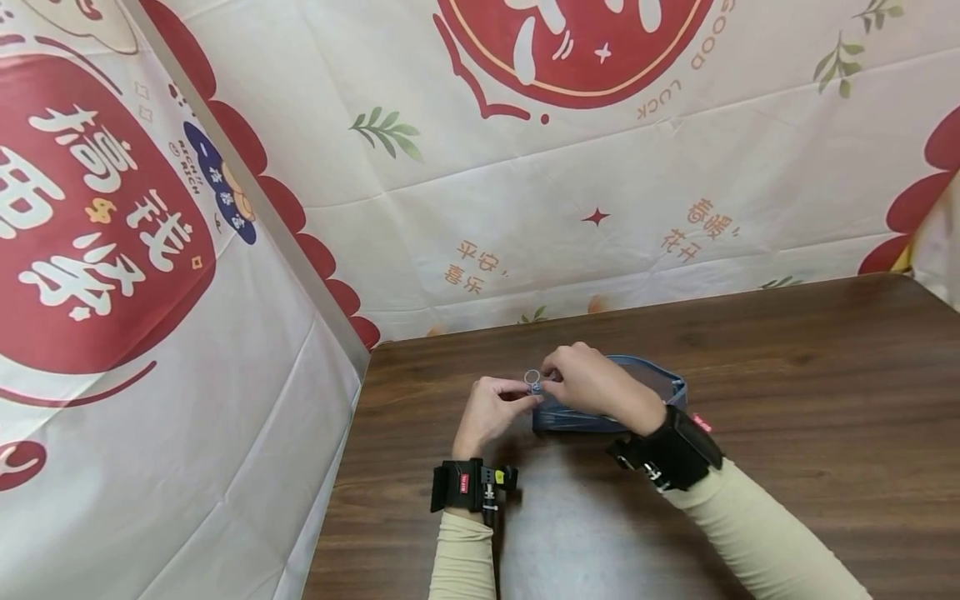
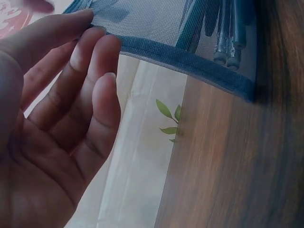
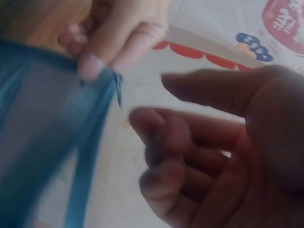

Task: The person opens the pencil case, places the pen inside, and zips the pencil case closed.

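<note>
A blue mesh zip pouch [image 1: 573,418] stands on the table, held up at its left corner. Pencils [image 2: 221,42] show through its mesh in the left wrist view. My left hand [image 1: 486,414] pinches that corner between thumb and fingers. A light ring [image 1: 532,377] sticks up there between the two hands. Close by on the right is my right hand [image 1: 600,385]. In the right wrist view that hand [image 3: 204,142] has thumb and forefinger apart, other fingers loosely bent, nothing between them. A small zip pull [image 3: 118,90] hangs at the pouch corner, just short of those fingertips.
The brown wooden table [image 1: 795,400] extends to the right and in front of the pouch. A printed white cloth [image 1: 420,217] hangs behind it, and another cloth-covered panel [image 1: 225,400] stands along the left edge.
</note>
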The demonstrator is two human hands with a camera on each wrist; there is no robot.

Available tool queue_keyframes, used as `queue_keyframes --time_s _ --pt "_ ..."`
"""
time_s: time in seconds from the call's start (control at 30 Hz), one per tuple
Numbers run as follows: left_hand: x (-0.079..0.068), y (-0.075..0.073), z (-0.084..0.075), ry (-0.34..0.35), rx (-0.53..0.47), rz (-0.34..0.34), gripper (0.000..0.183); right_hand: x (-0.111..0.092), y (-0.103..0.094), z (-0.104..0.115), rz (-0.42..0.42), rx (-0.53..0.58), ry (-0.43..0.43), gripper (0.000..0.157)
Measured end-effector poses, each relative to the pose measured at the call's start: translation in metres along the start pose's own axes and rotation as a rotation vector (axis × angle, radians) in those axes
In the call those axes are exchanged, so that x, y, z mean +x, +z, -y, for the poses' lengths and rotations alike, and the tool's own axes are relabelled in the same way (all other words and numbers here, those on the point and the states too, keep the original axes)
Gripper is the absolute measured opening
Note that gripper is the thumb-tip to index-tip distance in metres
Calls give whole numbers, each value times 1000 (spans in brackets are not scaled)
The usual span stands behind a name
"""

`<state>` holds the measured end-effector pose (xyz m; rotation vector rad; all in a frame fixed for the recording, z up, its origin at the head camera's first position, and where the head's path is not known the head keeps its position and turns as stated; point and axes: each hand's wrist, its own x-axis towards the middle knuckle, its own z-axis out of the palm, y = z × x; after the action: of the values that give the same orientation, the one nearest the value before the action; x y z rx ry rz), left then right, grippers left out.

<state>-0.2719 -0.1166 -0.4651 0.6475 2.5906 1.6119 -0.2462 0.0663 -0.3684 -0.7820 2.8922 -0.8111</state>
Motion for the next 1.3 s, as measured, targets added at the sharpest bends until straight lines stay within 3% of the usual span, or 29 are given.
queue_keyframes --time_s 0.07,0.2,0.43,0.6,1.1,1.3 --pt "-2 -2 -9 13 7 -7 15 8 6 2 -9 25 46 20" --pt "-2 -3 -12 49 34 -23 11 20 13 7 -24 57 139 18" --pt "2 -1 1 103 92 -39 7 30 20 9 -5 51 227 28" --pt "1 -2 1 127 106 -36 8 32 21 11 -3 52 218 21" --pt "3 -2 0 83 96 -13 14 25 18 12 -75 44 158 7" --pt "3 -2 -1 132 95 -22 17 21 16 7 -84 28 161 4"
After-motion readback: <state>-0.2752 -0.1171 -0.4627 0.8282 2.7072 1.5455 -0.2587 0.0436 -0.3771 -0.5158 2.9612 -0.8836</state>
